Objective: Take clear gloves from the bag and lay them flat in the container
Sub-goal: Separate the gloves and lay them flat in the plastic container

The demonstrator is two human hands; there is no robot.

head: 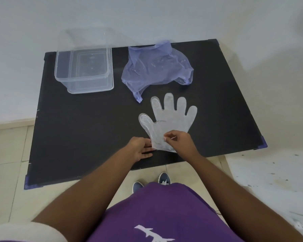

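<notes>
A clear plastic glove (170, 117) lies spread flat on the black table (87, 130), fingers pointing away from me. My right hand (179, 140) pinches the glove's cuff edge between thumb and fingers. My left hand (141, 148) rests flat on the table at the cuff's left corner, fingers apart and touching the edge. A crumpled bluish-purple bag (156, 67) lies behind the glove. The clear rectangular container (84, 82) stands at the table's back left with nothing visible inside.
The container's clear lid (84, 37) leans up behind it against the white wall. The table's near edge runs just below my hands. Tiled floor and my blue shoes (150, 182) show below it.
</notes>
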